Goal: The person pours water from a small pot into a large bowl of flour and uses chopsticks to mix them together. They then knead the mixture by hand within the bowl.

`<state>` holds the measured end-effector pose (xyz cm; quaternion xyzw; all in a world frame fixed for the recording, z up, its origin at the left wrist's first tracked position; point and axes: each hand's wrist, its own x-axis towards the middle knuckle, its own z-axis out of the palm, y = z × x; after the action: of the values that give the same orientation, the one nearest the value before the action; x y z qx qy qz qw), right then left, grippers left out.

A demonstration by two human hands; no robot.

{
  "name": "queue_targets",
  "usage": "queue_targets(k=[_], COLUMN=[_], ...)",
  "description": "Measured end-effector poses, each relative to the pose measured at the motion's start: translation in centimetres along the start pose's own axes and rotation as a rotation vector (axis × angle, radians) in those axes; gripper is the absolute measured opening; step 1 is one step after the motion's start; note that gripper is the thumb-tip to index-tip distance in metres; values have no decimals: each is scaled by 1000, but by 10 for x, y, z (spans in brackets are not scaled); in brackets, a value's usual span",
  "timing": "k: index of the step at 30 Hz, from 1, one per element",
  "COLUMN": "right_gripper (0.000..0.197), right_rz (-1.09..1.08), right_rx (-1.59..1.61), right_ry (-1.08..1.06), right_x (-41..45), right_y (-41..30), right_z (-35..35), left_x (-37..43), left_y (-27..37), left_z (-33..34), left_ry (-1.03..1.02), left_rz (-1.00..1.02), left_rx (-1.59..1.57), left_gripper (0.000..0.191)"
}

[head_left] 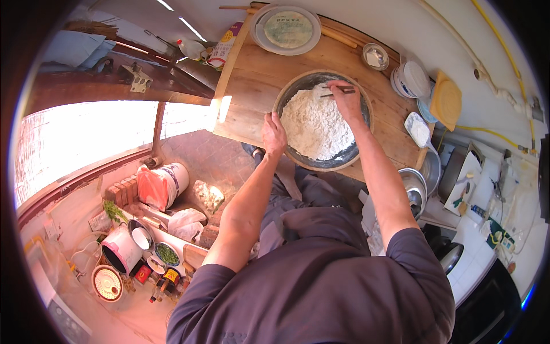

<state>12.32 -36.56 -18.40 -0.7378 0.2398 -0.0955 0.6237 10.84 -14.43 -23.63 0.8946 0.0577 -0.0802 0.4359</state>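
A large round dark basin [365,112] stands on a wooden table before me, near its front edge. Pale, crumbly flour [316,127] fills much of it. My right hand [345,101] is closed around dark chopsticks [327,91] over the far right part of the basin, their tips at the flour. At the basin's left side, my left hand [274,132] holds the rim, with the thumb and fingers at the edge. How far the chopsticks reach into the flour cannot be told.
On the wooden table [249,101] lie a round lidded tray [288,29], a rolling pin [339,38] and a small metal bowl [375,56]. A white tub [411,79] and a scoop of flour [417,129] are at the right. Metal bowls [412,189] stand lower right, beyond the table's edge.
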Motion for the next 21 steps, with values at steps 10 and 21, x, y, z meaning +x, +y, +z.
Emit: queue_targets(k=[10, 21], right_gripper=[15, 15], right_rz=[275, 197], right_rx=[-32, 173], right_ry=[-395, -291], right_x=[-60, -54], right_y=[18, 7], right_z=[-10, 39], left_x=[0, -1], left_y=[-1, 6], left_z=[-5, -8], left_ry=[-8, -49], left_rz=[-5, -56], left_rx=[-8, -17], left_gripper=[39, 43])
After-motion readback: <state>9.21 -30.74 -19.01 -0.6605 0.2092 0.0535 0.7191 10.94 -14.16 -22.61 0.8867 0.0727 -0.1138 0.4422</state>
